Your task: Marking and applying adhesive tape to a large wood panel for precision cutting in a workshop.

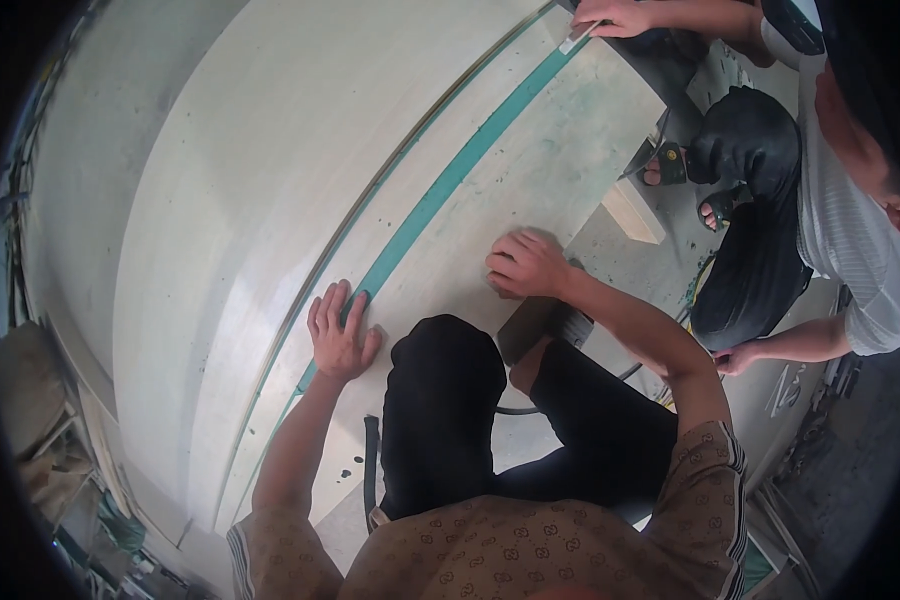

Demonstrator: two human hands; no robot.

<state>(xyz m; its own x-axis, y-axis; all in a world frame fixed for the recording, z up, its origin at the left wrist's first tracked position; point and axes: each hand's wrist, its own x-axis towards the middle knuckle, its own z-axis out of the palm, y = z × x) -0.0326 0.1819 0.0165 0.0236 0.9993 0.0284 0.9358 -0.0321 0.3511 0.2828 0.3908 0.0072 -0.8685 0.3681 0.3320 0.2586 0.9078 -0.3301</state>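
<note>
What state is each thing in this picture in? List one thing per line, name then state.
Left hand: flat, fingers spread, pressing on the teal strip.
Right hand: fingers curled, resting on the pale board.
Teal strip: laid along the board.
Pale board: lying flat.
Co-worker's hand: at the strip's far end.

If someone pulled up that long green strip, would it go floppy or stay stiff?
Probably floppy: the green strip looks thin and lies flat on the pale board. It likely clings rather than slides, since the left hand presses on it. It seems light for its length.
</note>
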